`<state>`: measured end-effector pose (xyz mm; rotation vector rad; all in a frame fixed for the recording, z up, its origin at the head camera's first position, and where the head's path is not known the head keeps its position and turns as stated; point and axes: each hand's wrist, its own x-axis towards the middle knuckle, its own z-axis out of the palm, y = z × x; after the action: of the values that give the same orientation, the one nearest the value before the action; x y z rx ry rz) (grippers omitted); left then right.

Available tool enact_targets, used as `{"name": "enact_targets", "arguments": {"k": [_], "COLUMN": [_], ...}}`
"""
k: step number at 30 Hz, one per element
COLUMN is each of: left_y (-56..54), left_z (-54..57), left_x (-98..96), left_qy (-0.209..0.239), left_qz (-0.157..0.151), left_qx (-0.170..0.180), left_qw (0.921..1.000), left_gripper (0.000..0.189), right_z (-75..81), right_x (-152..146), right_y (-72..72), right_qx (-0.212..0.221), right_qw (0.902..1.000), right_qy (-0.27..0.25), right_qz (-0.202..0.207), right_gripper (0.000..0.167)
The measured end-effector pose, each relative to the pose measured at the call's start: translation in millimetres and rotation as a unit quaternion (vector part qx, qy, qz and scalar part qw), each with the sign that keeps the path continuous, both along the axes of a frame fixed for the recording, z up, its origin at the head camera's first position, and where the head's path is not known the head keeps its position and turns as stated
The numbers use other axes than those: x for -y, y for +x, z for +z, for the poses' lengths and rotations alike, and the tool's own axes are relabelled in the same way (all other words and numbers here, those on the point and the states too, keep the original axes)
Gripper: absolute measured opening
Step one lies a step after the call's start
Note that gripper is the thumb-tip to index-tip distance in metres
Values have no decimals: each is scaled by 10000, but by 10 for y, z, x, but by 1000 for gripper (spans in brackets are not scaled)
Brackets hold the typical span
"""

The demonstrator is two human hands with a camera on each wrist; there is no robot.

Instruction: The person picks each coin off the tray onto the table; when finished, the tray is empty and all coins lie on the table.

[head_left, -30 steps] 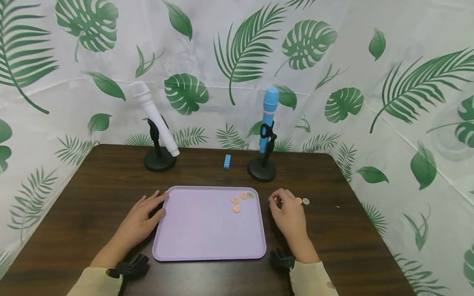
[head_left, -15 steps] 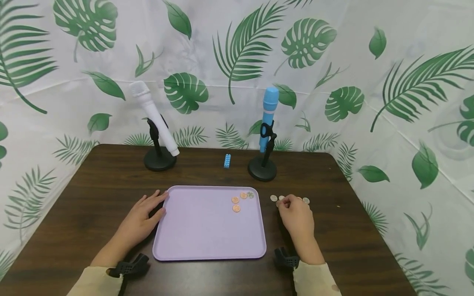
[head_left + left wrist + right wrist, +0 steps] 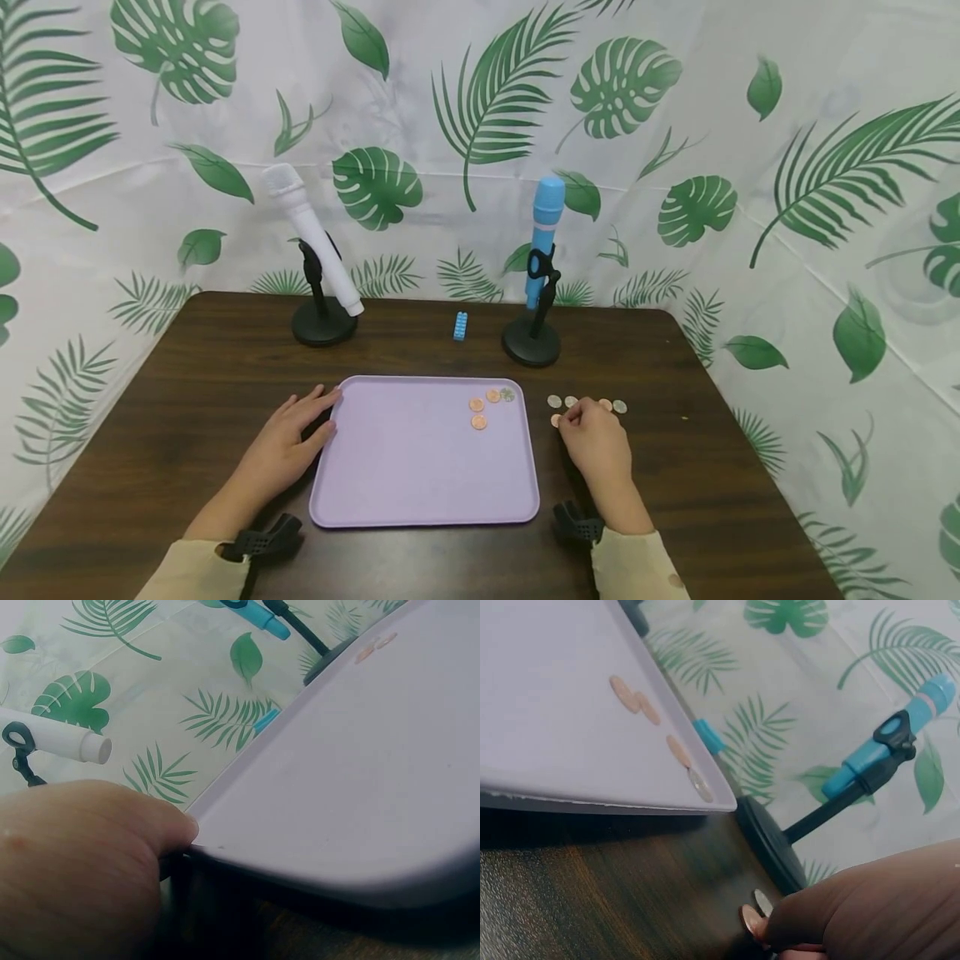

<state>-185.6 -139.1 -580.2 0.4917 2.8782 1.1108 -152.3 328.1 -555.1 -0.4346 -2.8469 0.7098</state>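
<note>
My left hand lies at the left rim of the lilac tray, fingers extended and fingertips at its upper left corner. In the left wrist view, the thumb touches the rim. Right of the tray, my right hand has its thumb and fingers bent together at a copper-coloured coin, which sticks out from the fingertips. The right wrist view shows this coin against the fingers, with a silver coin just behind. Three copper coins and a silver coin lie in the tray's upper right.
Two silver coins lie left of my right fingers; another copper coin and silver coin lie beyond them. Behind the tray stand a white microphone, a blue microphone, both on black stands, and a blue toy brick.
My right hand has moved right from beside the tray to the coins, then slightly back left. The copper coin at its fingertips now shows further left. The left hand stays at the tray.
</note>
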Motion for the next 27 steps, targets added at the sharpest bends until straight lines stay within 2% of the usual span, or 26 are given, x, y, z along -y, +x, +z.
{"name": "enact_targets", "arguments": {"k": [14, 27], "left_y": [-1, 12], "left_z": [33, 57], "left_x": [-6, -1], "left_qy": [4, 13], "left_qz": [-19, -60], "left_qx": [-39, -83], "left_qw": [10000, 9999], "left_gripper": [57, 57], "right_z": [-9, 14], "right_x": [18, 27], "right_y": [-32, -28], "right_qx": [-37, -165], "right_qw": [10000, 9998], "right_qy": [35, 59], "right_qz": [65, 114], "right_gripper": [11, 13]}}
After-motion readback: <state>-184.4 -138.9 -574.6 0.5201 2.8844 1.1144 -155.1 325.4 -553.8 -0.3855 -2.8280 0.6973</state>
